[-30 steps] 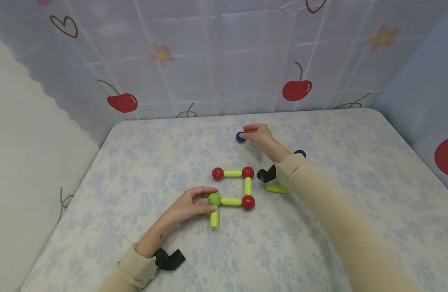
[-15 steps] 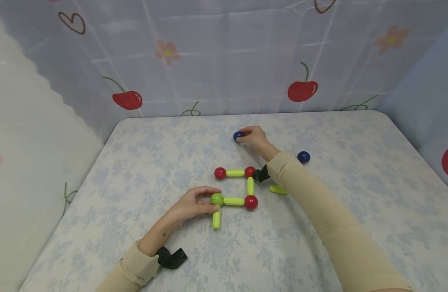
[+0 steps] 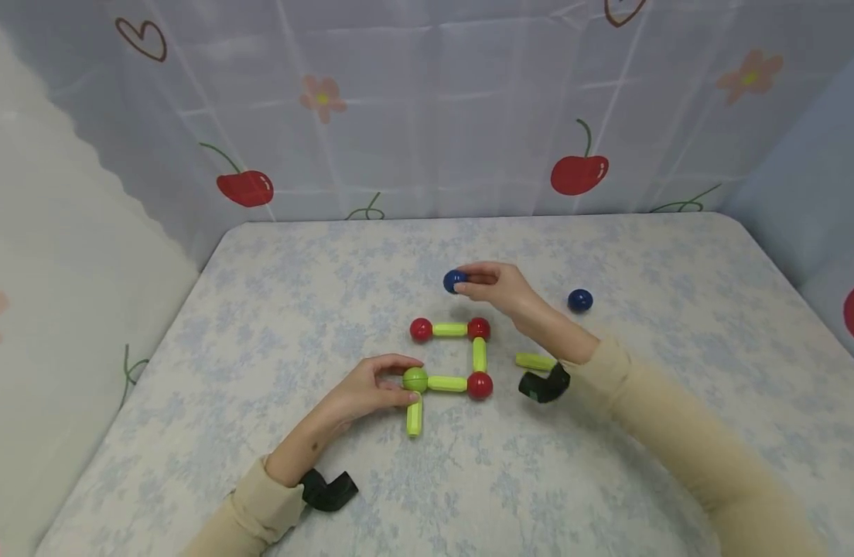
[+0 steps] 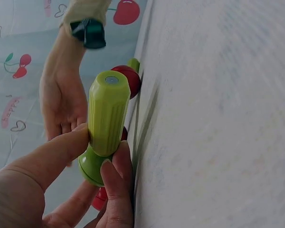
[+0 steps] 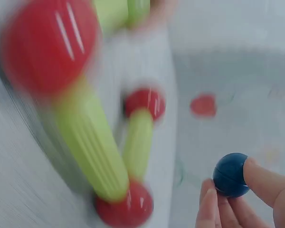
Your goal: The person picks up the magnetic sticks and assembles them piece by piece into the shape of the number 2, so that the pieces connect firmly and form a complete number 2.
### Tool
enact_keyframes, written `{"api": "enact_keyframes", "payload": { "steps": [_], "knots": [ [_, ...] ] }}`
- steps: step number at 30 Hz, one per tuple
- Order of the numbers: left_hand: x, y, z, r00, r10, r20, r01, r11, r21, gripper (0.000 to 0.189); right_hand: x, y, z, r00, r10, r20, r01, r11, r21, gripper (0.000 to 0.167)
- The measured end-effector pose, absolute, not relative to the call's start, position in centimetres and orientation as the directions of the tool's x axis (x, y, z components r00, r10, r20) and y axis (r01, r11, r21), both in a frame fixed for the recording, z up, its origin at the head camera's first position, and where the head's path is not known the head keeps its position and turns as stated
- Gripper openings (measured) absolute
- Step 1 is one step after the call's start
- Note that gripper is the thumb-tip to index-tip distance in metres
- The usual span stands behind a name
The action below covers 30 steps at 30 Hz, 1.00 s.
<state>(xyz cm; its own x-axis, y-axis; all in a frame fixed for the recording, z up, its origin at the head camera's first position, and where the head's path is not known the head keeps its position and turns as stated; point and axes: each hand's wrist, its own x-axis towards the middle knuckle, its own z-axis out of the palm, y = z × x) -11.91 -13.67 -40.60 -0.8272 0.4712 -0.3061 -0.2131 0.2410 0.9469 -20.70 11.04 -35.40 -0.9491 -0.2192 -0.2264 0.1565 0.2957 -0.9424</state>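
Observation:
My left hand (image 3: 371, 387) pinches a green ball (image 3: 415, 379) at the near left corner of a joined ball-and-stick shape. One yellow-green stick (image 4: 107, 114) juts from that ball toward me; another (image 3: 446, 384) runs right to a red ball (image 3: 479, 385). From there a stick (image 3: 479, 354) leads back to a second red ball (image 3: 479, 329), and a further stick (image 3: 449, 329) reaches a third red ball (image 3: 421, 330). Beyond the shape, my right hand (image 3: 500, 288) holds a blue ball (image 5: 231, 175) between thumb and fingers, raised off the table in the right wrist view.
A second blue ball (image 3: 580, 301) lies on the table right of my right hand. A loose yellow-green stick (image 3: 534, 361) lies under my right forearm, partly hidden by the black wrist camera (image 3: 544, 384). A printed curtain (image 3: 427, 116) hangs behind the table's far edge.
My right hand has gripped the far blue ball, picked it up and drawn it nearer to me. The left hand keeps its hold on the green ball.

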Motion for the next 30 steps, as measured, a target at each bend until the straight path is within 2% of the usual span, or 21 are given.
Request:
{"api": "enact_keyframes", "payload": {
  "steps": [5,10,13,30],
  "knots": [
    [-12.1,-13.8,-40.5,-0.826,0.484,-0.289,-0.198,0.231,0.953,0.048,-12.6,11.0,-36.5,-0.870,-0.422,-0.254,0.183,0.201,-0.962,0.042],
    [-12.1,-13.8,-40.6,-0.826,0.481,-0.293,-0.205,0.228,0.952,0.048,-7.2,9.8,-39.0,-0.702,-0.589,-0.399,0.452,0.065,-0.890,0.036],
    [-12.1,-13.7,-40.7,-0.828,0.481,-0.289,-0.203,0.224,0.953,0.048,-5.6,8.9,-39.9,-0.649,-0.618,-0.443,0.545,0.029,-0.838,0.031],
    [-11.9,-13.7,-40.8,-0.839,0.466,-0.281,-0.190,0.233,0.954,0.048,-4.9,6.8,-40.2,-0.703,-0.542,-0.461,0.562,-0.026,-0.826,0.036]
  ]
}}
